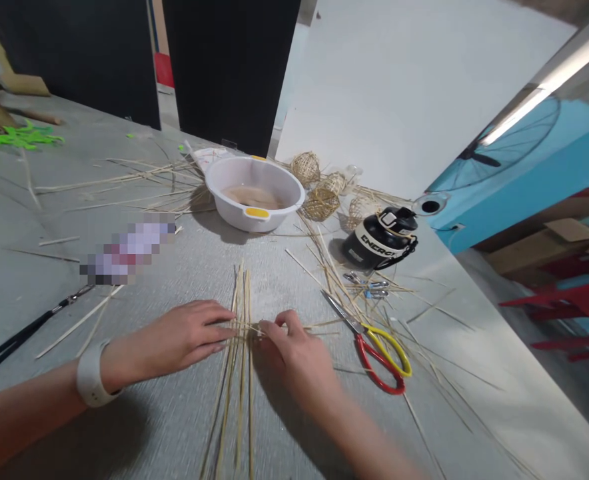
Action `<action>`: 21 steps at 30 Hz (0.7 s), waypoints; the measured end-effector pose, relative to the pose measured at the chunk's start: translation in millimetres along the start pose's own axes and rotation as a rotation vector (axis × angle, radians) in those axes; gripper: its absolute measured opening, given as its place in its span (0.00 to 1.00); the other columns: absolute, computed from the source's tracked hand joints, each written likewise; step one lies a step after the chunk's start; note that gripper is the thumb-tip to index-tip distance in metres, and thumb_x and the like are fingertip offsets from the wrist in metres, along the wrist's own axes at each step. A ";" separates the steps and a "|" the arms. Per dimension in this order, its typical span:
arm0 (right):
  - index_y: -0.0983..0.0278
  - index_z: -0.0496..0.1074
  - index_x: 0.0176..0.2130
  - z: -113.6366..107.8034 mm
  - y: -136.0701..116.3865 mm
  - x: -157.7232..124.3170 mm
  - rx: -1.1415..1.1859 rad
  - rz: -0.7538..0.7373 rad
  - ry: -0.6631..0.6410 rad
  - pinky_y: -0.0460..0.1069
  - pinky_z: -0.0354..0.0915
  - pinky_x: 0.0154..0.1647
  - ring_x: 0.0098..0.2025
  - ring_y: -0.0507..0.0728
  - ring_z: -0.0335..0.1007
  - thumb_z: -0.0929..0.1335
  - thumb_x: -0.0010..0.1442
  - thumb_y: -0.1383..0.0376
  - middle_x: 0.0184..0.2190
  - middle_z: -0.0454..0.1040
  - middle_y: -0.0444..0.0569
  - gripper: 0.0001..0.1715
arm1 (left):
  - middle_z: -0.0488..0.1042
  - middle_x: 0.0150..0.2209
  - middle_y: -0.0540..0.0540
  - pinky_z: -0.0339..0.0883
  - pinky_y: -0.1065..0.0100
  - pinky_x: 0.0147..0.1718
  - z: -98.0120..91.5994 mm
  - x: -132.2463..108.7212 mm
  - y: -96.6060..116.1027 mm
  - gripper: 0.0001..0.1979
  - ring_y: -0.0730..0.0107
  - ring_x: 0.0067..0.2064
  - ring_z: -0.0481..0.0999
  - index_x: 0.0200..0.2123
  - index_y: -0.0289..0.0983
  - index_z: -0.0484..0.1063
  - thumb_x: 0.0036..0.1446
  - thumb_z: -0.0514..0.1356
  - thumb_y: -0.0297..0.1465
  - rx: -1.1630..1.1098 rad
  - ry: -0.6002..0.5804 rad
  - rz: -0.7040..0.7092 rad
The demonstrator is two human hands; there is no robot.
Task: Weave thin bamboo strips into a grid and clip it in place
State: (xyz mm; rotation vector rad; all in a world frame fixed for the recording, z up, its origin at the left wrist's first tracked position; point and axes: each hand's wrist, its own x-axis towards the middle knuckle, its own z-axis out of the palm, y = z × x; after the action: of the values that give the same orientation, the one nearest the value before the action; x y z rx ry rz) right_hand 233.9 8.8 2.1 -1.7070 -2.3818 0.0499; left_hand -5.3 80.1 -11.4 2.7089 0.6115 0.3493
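Several long, thin bamboo strips lie side by side on the grey table, running away from me. A few shorter strips cross them between my hands. My left hand, with a pale band on the wrist, rests on the left of the crossing with its fingers stretched out flat. At the right of the crossing, my right hand has thumb and fingers pinched on a crosswise strip whose end sticks out to the right. The fingertips partly hide the crossing. Scissors with red and yellow handles lie right of that hand.
A white basin with water stands behind the strips. Woven balls and a black jug are at the back right. Small clips lie before the jug. Loose strips litter the table. A lanyard lies left.
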 end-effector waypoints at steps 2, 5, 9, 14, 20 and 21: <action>0.61 0.73 0.41 -0.8 -0.7 -3.4 0.004 -0.056 0.044 0.45 0.45 0.18 0.23 0.49 0.61 0.65 0.60 0.70 0.39 0.70 0.50 0.10 | 0.71 0.55 0.46 0.64 0.53 0.54 0.3 -0.5 -0.4 0.13 0.59 0.55 0.69 0.51 0.45 0.71 0.64 0.54 0.31 -0.001 -0.010 -0.005; 0.61 0.73 0.36 -0.5 -2.7 -7.7 0.032 -0.140 0.014 0.45 0.46 0.18 0.24 0.50 0.63 0.65 0.57 0.72 0.35 0.71 0.48 0.09 | 0.70 0.56 0.47 0.63 0.54 0.55 2.1 -1.9 -1.4 0.14 0.59 0.56 0.69 0.52 0.45 0.70 0.64 0.54 0.30 -0.006 0.016 -0.012; 0.62 0.73 0.37 5.4 -2.6 -9.7 0.022 -0.108 0.022 0.45 0.47 0.19 0.23 0.50 0.63 0.64 0.55 0.76 0.31 0.71 0.46 0.13 | 0.70 0.55 0.47 0.63 0.55 0.54 4.4 -2.8 -2.8 0.15 0.60 0.56 0.68 0.53 0.45 0.69 0.64 0.54 0.30 -0.017 0.004 -0.029; 0.62 0.73 0.40 10.2 -2.0 -10.6 0.023 -0.149 0.028 0.46 0.49 0.19 0.23 0.50 0.66 0.65 0.55 0.76 0.30 0.72 0.45 0.15 | 0.70 0.55 0.46 0.63 0.55 0.55 3.7 -2.2 -2.7 0.14 0.60 0.56 0.68 0.51 0.44 0.70 0.63 0.55 0.29 -0.041 0.018 -0.031; 0.63 0.73 0.43 8.0 -4.5 -12.1 0.018 -0.194 0.023 0.46 0.52 0.20 0.24 0.50 0.67 0.64 0.58 0.76 0.30 0.73 0.45 0.15 | 0.70 0.55 0.46 0.61 0.54 0.56 7.8 -3.3 -3.5 0.15 0.59 0.57 0.67 0.52 0.43 0.69 0.63 0.55 0.29 -0.003 0.042 0.005; 0.64 0.73 0.43 7.8 -5.2 -12.7 0.008 -0.200 0.029 0.46 0.53 0.20 0.24 0.51 0.67 0.65 0.57 0.76 0.30 0.73 0.45 0.15 | 0.70 0.56 0.46 0.61 0.54 0.57 8.7 -3.6 -3.7 0.15 0.59 0.57 0.67 0.53 0.43 0.68 0.63 0.55 0.29 0.011 0.040 0.012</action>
State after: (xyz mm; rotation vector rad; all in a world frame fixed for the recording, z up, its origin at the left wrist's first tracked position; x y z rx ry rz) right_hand 231.4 -4.1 -6.7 -1.4468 -2.5135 0.0036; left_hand -7.1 79.3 -21.4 2.7230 0.6105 0.4055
